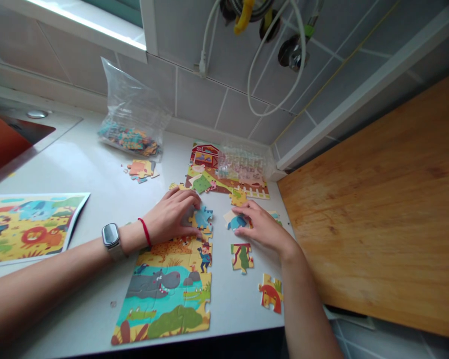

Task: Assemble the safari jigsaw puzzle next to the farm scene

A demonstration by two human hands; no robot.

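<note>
A partly joined jigsaw (168, 294) with a hippo and crocodiles lies on the white counter (78, 164) in front of me. My left hand (172, 214), with a watch and a red wrist string, rests fingers down on its top edge, touching a blue piece (203, 217). My right hand (260, 227) lies just to the right, fingertips pinching a loose blue and white piece (234, 222) flat on the counter. Two loose pieces lie near my right forearm: a green and red one (241, 257) and an orange lion one (271, 293).
A second puzzle with a red barn (209, 172) lies behind, under a crumpled clear bag (245, 162). A plastic bag of pieces (132, 127) stands at the tiled wall, loose pieces (142, 169) before it. A picture sheet (26, 224) lies left. A wooden board (377, 199) fills the right.
</note>
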